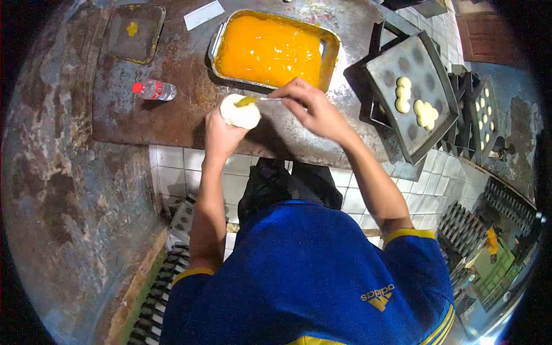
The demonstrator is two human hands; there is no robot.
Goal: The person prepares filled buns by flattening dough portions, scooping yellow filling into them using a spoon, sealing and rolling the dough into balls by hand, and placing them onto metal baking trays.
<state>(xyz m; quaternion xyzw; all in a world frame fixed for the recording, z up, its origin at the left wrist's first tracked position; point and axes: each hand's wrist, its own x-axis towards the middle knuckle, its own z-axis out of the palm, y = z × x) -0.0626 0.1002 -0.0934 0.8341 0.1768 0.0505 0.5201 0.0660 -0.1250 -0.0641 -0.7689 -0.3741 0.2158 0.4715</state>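
A round, flat piece of pale dough (pixel 244 117) rests on my left hand (pixel 222 135), which is wrapped beneath it near the table's front edge. My right hand (pixel 309 109) pinches a thin spatula (pixel 270 99) by its end. The spatula's other end, with yellow-green filling (pixel 246 101) at it, touches the upper part of the dough. Just beyond both hands is a metal tray of glossy orange filling (pixel 270 50).
A red-capped bottle (pixel 154 90) lies to the left, below a small dirty tray (pixel 135 33). A white strip (pixel 204 15) is at the back. Stacked dark trays (pixel 422 66) with dough pieces (pixel 426 115) stand right, beside another dough tray (pixel 485 119).
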